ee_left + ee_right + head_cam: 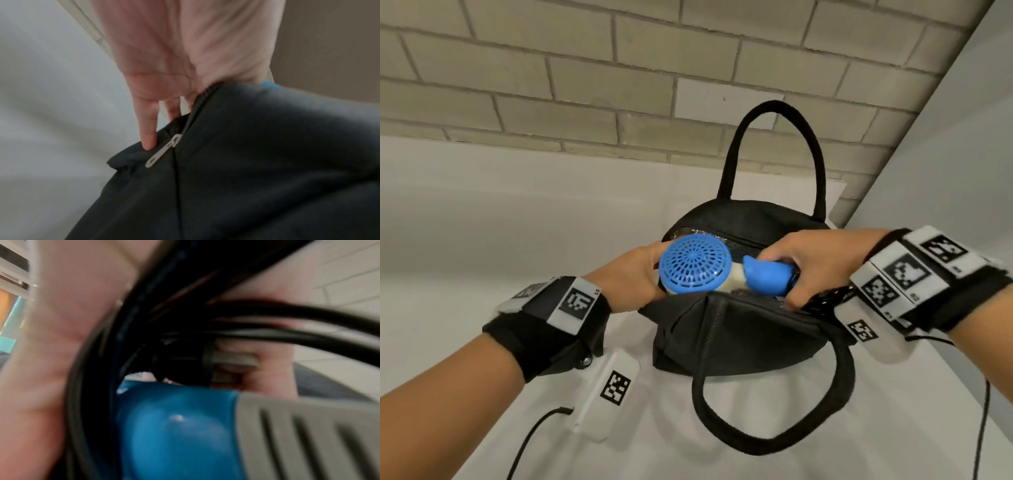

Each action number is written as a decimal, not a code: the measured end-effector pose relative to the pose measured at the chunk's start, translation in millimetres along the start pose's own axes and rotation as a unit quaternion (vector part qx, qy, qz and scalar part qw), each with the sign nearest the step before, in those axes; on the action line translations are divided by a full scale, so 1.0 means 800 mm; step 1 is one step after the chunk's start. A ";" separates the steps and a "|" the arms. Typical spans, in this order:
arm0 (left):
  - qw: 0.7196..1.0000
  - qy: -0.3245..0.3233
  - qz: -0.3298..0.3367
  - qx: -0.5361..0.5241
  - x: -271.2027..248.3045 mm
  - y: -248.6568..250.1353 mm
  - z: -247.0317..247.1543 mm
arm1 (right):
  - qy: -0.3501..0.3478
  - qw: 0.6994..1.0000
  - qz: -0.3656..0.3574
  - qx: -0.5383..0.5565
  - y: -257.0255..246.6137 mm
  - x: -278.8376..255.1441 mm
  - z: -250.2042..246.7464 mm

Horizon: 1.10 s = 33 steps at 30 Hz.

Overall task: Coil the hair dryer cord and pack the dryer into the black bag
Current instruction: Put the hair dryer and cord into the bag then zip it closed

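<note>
The black bag (739, 329) stands on the white table with its top unzipped. A blue hair dryer (695, 263) lies across the opening, its round vent grille facing up. My right hand (808, 263) grips the blue handle (767, 275) together with the coiled black cord (287, 337); the right wrist view shows the cord loops wrapped against the dryer (174, 426). My left hand (633, 277) is at the left end of the opening, beside the grille. Its fingers (149, 139) reach straight down into the bag (267, 162) next to the zipper pull (162, 152).
A brick wall runs behind the table (482, 222) and a plain wall closes the right side. The bag's far handle (774, 113) stands upright; its near handle (774, 431) lies on the table toward me. Thin black cables (979, 428) trail from my wrist units.
</note>
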<state>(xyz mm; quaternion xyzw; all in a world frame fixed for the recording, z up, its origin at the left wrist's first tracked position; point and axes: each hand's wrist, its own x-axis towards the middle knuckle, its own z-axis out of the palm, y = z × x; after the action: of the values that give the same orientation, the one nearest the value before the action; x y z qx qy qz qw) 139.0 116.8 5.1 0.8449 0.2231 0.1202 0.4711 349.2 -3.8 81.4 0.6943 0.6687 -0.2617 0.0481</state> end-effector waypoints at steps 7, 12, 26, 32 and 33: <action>0.997 -0.034 0.021 -0.070 -0.007 0.000 -0.013 | -0.079 0.996 -0.008 0.040 -0.002 0.040 -0.006; 0.982 -0.073 0.000 -0.176 -0.007 0.007 -0.020 | -0.149 0.986 0.020 0.074 0.007 0.051 -0.002; 0.951 0.246 -0.098 -0.159 0.019 0.039 0.002 | -0.075 0.994 0.065 0.043 0.010 0.057 0.023; 0.950 0.291 -0.096 -0.062 0.025 0.035 0.001 | 0.077 0.995 0.022 0.066 0.002 0.018 0.002; 0.950 0.292 -0.095 -0.054 0.025 0.033 0.001 | 0.102 0.987 0.022 0.126 0.004 0.004 -0.007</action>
<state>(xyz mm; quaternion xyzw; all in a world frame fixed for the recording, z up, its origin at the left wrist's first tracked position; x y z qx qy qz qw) 163.7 113.5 27.2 0.7210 0.4230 0.3280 0.4400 354.0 0.9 83.5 0.7324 0.6163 -0.2707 -0.1024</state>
